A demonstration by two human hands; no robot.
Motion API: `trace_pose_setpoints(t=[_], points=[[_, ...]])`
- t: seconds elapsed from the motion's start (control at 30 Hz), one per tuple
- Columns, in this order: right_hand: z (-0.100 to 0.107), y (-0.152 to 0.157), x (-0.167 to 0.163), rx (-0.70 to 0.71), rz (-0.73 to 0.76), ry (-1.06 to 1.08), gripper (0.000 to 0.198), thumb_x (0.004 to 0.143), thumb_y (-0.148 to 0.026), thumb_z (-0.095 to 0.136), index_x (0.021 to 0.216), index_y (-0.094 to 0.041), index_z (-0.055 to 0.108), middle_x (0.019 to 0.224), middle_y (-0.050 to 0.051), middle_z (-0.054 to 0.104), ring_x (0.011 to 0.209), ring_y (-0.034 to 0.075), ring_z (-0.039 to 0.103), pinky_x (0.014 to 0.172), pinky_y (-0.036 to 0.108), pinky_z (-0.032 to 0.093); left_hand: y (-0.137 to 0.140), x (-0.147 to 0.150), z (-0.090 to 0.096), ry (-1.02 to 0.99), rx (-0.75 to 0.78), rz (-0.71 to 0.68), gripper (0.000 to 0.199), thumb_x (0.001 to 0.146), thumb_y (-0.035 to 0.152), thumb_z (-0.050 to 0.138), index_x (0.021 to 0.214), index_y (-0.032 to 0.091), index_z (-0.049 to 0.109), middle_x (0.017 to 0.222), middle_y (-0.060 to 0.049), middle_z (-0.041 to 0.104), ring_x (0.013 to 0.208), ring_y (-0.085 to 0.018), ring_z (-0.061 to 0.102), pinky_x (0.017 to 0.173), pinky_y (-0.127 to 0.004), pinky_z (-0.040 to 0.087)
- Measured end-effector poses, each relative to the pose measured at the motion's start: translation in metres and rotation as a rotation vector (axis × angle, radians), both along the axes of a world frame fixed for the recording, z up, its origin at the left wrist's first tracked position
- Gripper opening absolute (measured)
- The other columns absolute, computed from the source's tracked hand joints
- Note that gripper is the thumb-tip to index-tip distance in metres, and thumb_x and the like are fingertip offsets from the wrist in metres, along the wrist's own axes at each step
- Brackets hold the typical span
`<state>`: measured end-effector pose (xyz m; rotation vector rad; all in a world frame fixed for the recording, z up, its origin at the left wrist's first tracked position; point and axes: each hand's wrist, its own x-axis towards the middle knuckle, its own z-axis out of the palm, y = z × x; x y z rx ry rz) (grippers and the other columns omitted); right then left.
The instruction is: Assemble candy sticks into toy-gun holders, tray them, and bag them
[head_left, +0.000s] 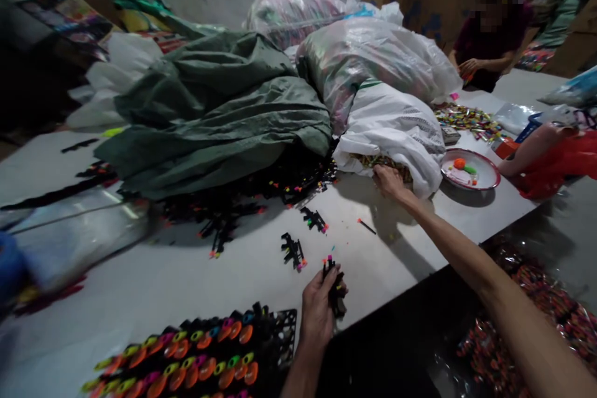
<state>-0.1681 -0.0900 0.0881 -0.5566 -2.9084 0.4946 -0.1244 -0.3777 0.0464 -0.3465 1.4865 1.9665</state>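
Near the table's front edge, my left hand (317, 305) is closed around a black toy gun (336, 295) with bright tips. My right hand (390, 181) reaches out to the mouth of a white woven sack (396, 124), touching a mass of small yellowish pieces (368, 160) inside; its fingertips are partly hidden among them. Two more black toy guns, one (293, 251) nearer and one (314, 219) farther, lie on the white table (252, 280) beyond my left hand. A thin black stick with an orange end (366, 226) lies to their right.
A black tray (291, 339) of toys with orange and yellow parts sits front left. Behind are a dark green sack (224, 124) over piled black toys (224, 217) and large plastic bags (373, 56). A red-rimmed bowl (487, 183) stands right; a person (489, 43) works beyond.
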Motion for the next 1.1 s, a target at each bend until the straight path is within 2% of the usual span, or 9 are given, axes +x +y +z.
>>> trace_pose_setpoints(t=[0.07,0.13,0.2,0.3,0.47,0.57,0.7,0.8,1.1], points=[[-0.015,-0.030,0.019,-0.248,0.116,-0.010,0.022,0.089,-0.028,0.047,0.090,-0.011,0.061,0.079,0.008,0.064,0.072,0.015,0.057,0.065,0.024,0.042,0.001,0.001,0.002,-0.024,0.050,-0.007,0.043,0.054,0.036,0.082,0.082,0.011,0.062,0.068,0.001,0.060,0.049,-0.007,0.053,0.047,-0.019,0.043],[-0.031,-0.068,0.048,-0.718,0.264,-0.002,0.024,0.083,-0.035,0.057,0.088,-0.012,0.060,0.062,0.001,0.059,0.056,0.011,0.053,0.053,0.021,0.039,0.004,0.002,0.003,-0.062,0.096,-0.001,0.041,0.054,0.036,0.082,0.078,0.012,0.058,0.065,0.003,0.057,0.046,-0.006,0.050,0.043,-0.019,0.040],[-0.043,-0.108,0.081,-1.118,0.259,0.035,0.033,0.077,-0.040,0.065,0.094,-0.013,0.057,0.055,-0.004,0.055,0.047,0.009,0.048,0.047,0.020,0.036,0.008,0.003,0.005,-0.090,0.127,0.048,0.043,0.054,0.039,0.082,0.074,0.014,0.052,0.059,0.004,0.054,0.044,-0.006,0.047,0.042,-0.018,0.038],[-0.049,-0.156,0.121,-1.369,0.171,0.108,0.034,0.075,-0.041,0.067,0.095,-0.014,0.059,0.059,-0.004,0.056,0.050,0.008,0.049,0.050,0.020,0.038,0.015,0.000,0.007,-0.068,0.160,0.185,0.050,0.055,0.048,0.081,0.070,0.017,0.045,0.051,0.007,0.048,0.041,-0.005,0.043,0.038,-0.016,0.032],[-0.041,-0.191,0.146,-1.333,0.050,0.198,0.025,0.078,-0.034,0.064,0.094,-0.016,0.068,0.085,0.003,0.066,0.074,0.012,0.057,0.068,0.024,0.044,0.025,-0.006,0.011,0.003,0.181,0.316,0.055,0.054,0.055,0.079,0.067,0.019,0.040,0.049,0.009,0.044,0.037,-0.003,0.037,0.035,-0.015,0.025],[-0.038,-0.193,0.147,-1.297,0.020,0.218,0.022,0.078,-0.033,0.064,0.092,-0.017,0.070,0.082,0.003,0.067,0.075,0.014,0.057,0.068,0.025,0.044,0.027,-0.005,0.014,0.025,0.199,0.349,0.054,0.054,0.053,0.080,0.065,0.019,0.039,0.049,0.009,0.043,0.036,-0.003,0.036,0.034,-0.015,0.023],[-0.038,-0.191,0.149,-1.192,0.091,0.268,0.020,0.081,-0.030,0.061,0.093,-0.018,0.071,0.080,0.002,0.065,0.074,0.013,0.056,0.067,0.024,0.043,0.026,0.000,0.015,0.058,0.212,0.377,0.053,0.056,0.056,0.077,0.066,0.019,0.040,0.049,0.008,0.045,0.037,-0.004,0.037,0.033,-0.016,0.024],[-0.041,-0.193,0.150,-1.128,0.044,0.336,0.020,0.079,-0.029,0.064,0.094,-0.018,0.071,0.075,0.001,0.062,0.069,0.011,0.053,0.065,0.024,0.042,0.026,0.001,0.016,0.068,0.205,0.407,0.053,0.057,0.057,0.076,0.065,0.019,0.040,0.048,0.008,0.045,0.037,-0.004,0.037,0.033,-0.016,0.024],[-0.042,-0.199,0.147,-1.094,-0.001,0.395,0.015,0.075,-0.028,0.069,0.087,-0.019,0.070,0.071,0.000,0.059,0.066,0.012,0.052,0.062,0.024,0.042,0.028,0.000,0.020,0.089,0.187,0.425,0.053,0.058,0.059,0.075,0.065,0.019,0.041,0.048,0.008,0.044,0.037,-0.004,0.037,0.033,-0.016,0.024]])
